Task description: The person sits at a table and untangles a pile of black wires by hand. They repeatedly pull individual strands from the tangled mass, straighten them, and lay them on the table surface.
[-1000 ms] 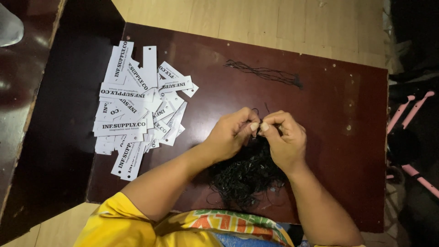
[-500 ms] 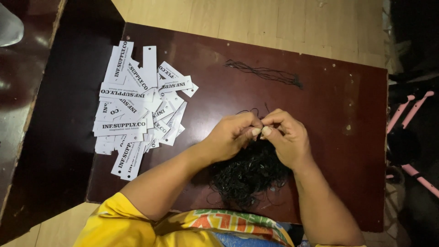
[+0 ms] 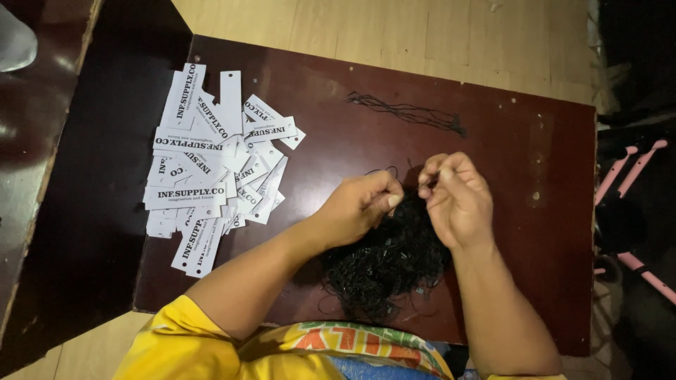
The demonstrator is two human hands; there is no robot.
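While both hands work close together over the dark red table (image 3: 535, 232), the tangled pile of black strings (image 3: 387, 260) lies just below them at the near edge of the table, a roundish heap with no clear long axis. The left hand (image 3: 359, 207) has its fingers (image 3: 391, 200) pinched narrow on a thin string pulled from the pile, and the right hand (image 3: 458, 197) pinches the same string, its fingers curled tight. Which way that string points is too fine to tell. Compared with half a second ago, the hands have drawn slightly apart. A small bundle of strings (image 3: 408, 112) lies beyond the pile, stretched left to right, and white paper tags (image 3: 211, 169) lie scattered left of it.
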